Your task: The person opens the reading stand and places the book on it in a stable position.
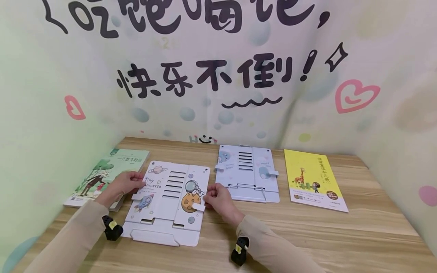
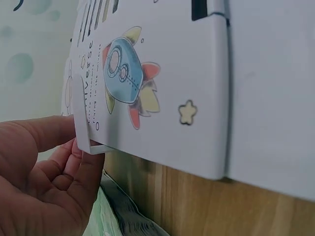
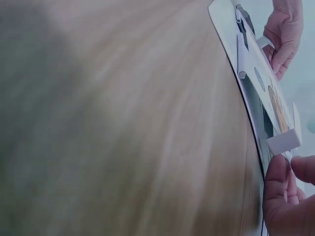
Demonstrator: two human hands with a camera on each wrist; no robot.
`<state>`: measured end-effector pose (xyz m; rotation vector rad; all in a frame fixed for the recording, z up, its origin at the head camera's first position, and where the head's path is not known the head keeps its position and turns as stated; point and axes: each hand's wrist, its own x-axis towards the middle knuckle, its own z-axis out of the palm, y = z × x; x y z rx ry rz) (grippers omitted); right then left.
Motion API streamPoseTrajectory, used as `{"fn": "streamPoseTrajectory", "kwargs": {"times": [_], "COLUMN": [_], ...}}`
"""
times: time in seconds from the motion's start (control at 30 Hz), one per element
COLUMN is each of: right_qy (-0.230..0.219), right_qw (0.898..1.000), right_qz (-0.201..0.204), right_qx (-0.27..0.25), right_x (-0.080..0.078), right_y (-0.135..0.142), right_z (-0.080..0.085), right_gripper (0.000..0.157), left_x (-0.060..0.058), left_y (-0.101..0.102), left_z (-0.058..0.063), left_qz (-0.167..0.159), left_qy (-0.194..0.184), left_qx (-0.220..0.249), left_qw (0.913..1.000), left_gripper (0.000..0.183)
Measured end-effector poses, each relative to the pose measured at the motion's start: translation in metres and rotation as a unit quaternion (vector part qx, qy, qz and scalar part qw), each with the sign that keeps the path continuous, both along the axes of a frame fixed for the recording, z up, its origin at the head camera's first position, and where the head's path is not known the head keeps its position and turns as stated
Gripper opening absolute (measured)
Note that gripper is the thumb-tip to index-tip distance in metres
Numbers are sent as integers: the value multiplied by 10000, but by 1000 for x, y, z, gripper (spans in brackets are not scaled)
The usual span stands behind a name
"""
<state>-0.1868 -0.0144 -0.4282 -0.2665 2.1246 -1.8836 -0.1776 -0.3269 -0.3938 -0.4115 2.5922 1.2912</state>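
A white book stand printed with a rocket, a planet and an astronaut lies on the table's left half. My left hand pinches its left edge beside the side clip, thumb on top and fingers beneath, as the left wrist view shows. At the right edge, close to the other clip, my right hand pinches the panel between thumb and fingers. Seen from the right wrist, the printed panel is raised at a slant over its base plate. The front ledge faces me.
A green picture book lies partly behind my left hand. Farther back stands a second, pale blue book stand on the table, with a yellow book to its right. A printed cloth wall closes off the back and sides.
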Motion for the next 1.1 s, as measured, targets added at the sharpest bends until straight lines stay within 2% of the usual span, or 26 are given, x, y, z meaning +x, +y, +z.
{"fn": "streamPoseTrajectory", "kwargs": {"times": [0.2, 0.53, 0.8, 1.1], "right_qy": [-3, 44, 316, 941], "right_qw": [9998, 9998, 9993, 9950], "right_qz": [-106, -17, 114, 294], "right_qx": [-153, -211, -144, -161], "right_x": [1, 4, 8, 13], "right_y": [-2, -2, 0, 1], "right_z": [3, 10, 14, 17], "right_gripper": [24, 21, 21, 20], "left_x": [3, 6, 7, 11], "left_y": [-2, -4, -5, -8], "left_z": [0, 4, 10, 16], "left_qz": [16, 155, 119, 61], "left_qy": [204, 193, 180, 127], "left_qx": [508, 1491, 1794, 2068], "left_qw": [9985, 9885, 9835, 9783], "left_gripper": [47, 44, 32, 27]}}
